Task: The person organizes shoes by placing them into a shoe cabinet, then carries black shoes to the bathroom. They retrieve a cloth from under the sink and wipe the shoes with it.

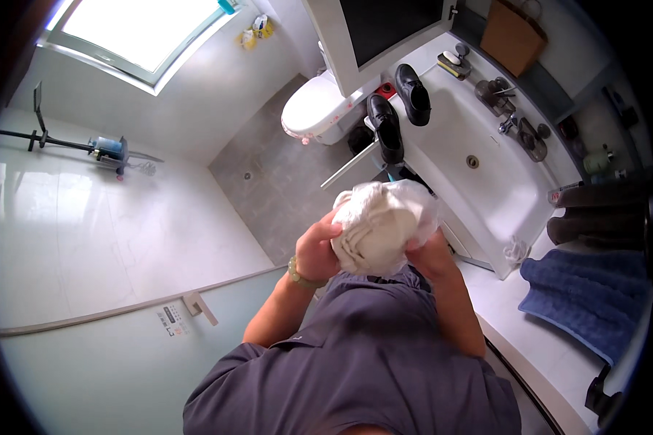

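An off-white folded cloth [374, 228] is bunched up in front of my body. Thin, see-through plastic [422, 205], apparently a bag, lies around its right side. My left hand [319, 249], with a beaded bracelet at the wrist, grips the cloth's left edge, thumb on top. On the lower right, my right hand [429, 254] holds the plastic and cloth together; the bundle covers most of its fingers. Beyond the bundle, a pair of black shoes stands at the basin's left end: one shoe [386, 129] nearer me, the other shoe [413, 94] on the rim.
A white washbasin [453, 138] lies ahead right, a mirrored cabinet door [392, 36] swung out above it. The white toilet [315, 109] stands beyond. A blue towel [588, 297] hangs at right. At left is a glass door with a handle [199, 308].
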Tool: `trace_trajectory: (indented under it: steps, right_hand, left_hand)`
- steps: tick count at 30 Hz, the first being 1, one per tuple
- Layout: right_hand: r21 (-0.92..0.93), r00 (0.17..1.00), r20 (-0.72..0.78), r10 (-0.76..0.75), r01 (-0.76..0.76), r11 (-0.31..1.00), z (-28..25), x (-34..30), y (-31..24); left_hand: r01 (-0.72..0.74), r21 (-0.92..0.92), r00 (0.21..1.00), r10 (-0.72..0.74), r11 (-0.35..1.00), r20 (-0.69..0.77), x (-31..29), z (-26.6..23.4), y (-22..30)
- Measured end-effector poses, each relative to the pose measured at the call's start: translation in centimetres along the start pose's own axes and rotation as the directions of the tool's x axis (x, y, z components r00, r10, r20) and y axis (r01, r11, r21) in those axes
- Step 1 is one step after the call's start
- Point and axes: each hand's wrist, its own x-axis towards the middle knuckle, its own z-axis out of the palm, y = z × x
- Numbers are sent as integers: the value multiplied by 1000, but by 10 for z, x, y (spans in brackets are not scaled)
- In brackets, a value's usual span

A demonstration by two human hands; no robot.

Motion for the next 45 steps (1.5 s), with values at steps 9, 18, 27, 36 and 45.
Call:
trace_trajectory:
  steps: [9,18,27,36,45]
  right_hand:
    - [-315,995,-15,-97,87,945,-21,15,20]
    - [-864,872,44,-487,278,420,-34,29,5]
    - [316,803,-466,371,-241,918,-141,39,46]
    - [183,703,-516,490,-468,865,-206,69,174]
    - [402,301,-842,447,-203,893,-347,202,269]
  left_hand:
    - [81,102,993,-72,992,-91,-5,-16,21]
    - [-58,887,602,693,-458,397,-17,-45,40]
    - [90,990,475,869,113,-142,-53,-156,40]
    - [243,773,643,499,586,-581,-63,-189,-95]
    - [518,565,624,168,642,-763,-108,-256,-172]
